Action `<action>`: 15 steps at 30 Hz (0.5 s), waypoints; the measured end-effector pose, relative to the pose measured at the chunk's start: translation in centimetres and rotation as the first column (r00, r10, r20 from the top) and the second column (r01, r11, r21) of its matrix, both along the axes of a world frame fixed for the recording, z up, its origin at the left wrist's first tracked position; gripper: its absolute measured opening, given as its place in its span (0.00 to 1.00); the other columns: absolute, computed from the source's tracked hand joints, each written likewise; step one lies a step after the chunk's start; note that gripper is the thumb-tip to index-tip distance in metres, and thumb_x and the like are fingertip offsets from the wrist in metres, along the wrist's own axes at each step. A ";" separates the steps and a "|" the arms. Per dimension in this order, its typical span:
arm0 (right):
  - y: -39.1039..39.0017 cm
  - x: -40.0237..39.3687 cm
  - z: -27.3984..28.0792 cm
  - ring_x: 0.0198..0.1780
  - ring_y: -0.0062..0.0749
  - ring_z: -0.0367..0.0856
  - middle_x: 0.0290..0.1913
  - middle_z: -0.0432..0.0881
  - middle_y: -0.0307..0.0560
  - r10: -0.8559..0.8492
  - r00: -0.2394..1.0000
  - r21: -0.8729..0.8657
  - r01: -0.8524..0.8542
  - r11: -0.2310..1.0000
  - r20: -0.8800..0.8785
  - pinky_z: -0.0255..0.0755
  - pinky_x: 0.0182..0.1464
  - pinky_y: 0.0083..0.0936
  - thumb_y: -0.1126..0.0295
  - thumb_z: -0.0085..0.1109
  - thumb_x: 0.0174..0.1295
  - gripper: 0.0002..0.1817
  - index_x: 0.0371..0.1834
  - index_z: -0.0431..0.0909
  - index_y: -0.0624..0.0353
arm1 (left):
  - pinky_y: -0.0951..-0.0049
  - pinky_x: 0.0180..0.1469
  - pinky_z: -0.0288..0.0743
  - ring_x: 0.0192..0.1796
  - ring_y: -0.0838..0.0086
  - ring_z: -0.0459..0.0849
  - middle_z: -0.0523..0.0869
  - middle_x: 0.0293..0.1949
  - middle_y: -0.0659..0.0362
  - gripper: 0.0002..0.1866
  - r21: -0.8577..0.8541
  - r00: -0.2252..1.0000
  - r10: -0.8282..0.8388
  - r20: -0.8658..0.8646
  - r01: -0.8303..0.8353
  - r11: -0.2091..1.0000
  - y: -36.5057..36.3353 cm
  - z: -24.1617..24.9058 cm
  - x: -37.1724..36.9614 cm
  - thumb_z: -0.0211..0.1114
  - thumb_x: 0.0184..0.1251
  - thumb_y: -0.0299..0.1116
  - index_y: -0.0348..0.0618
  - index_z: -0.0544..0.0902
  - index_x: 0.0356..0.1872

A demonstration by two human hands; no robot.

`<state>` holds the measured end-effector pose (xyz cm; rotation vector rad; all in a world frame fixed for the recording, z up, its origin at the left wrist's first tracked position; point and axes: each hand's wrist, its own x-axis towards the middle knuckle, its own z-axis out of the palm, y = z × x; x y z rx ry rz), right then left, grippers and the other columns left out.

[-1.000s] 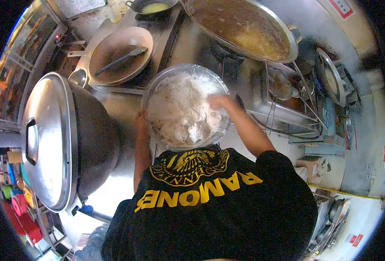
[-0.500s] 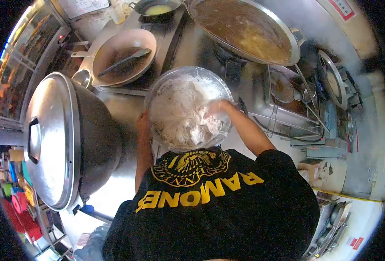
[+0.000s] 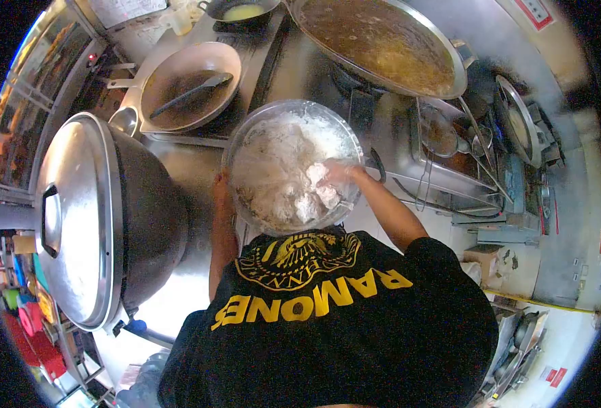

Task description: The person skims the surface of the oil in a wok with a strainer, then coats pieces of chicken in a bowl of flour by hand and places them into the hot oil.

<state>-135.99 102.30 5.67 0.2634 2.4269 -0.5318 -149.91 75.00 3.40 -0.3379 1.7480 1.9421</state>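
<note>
A large round bowl (image 3: 236, 139) with a see-through rim stands in front of my chest. White flour (image 3: 324, 132) coats its inside, and several flour-coated lumps (image 3: 307, 207) lie towards the near right side. My left hand (image 3: 221, 182) grips the bowl's left side, its fingers mostly hidden by the wall. Over the right rim my right hand (image 3: 341, 172) reaches in, its floury fingers blurred right at a white lump; I cannot tell whether they are closed on it.
A big lidded pot (image 3: 76, 224) stands to the left. Beyond the bowl are a pan (image 3: 152, 88) with a spatula (image 3: 192, 95) in it and a wide wok (image 3: 382, 44) of brown bubbling liquid. Strainers (image 3: 440, 132) lie over a metal tray at the right.
My right hand has moved slightly within the bowl's right side, and the white lumps beside it now show more plainly. My left hand stays at the bowl's side.
</note>
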 end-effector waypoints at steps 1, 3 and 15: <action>-0.4 0.3 0.5 0.48 0.45 0.68 0.47 0.68 0.59 -0.038 0.996 0.015 0.040 0.999 -0.081 0.62 0.48 0.35 0.40 0.56 0.35 0.44 0.48 0.63 0.66 | 0.68 0.32 0.69 0.32 0.69 0.73 0.74 0.34 0.56 0.20 -0.015 1.000 0.006 -0.007 -0.006 1.000 0.1 -0.2 -0.1 0.53 0.54 0.49 0.40 0.70 0.37; -0.9 0.5 -0.2 0.50 0.46 0.65 0.50 0.65 0.59 -0.116 0.990 0.007 0.117 0.993 -0.083 0.60 0.50 0.34 0.39 0.54 0.36 0.45 0.51 0.60 0.65 | 0.68 0.31 0.69 0.31 0.69 0.74 0.75 0.33 0.56 0.20 -0.065 0.998 -0.025 -0.063 0.020 0.998 -0.5 -3.8 -1.0 0.52 0.54 0.48 0.39 0.71 0.36; -0.5 -1.8 -5.1 0.37 0.39 0.70 0.39 0.70 0.54 0.032 0.989 0.065 -0.023 0.998 -0.145 0.67 0.40 0.30 0.49 0.53 0.47 0.30 0.44 0.65 0.64 | 0.69 0.33 0.70 0.34 0.67 0.75 0.76 0.35 0.54 0.21 0.185 0.981 -0.131 -0.146 0.157 0.970 -1.2 -5.7 -2.2 0.49 0.57 0.45 0.36 0.72 0.41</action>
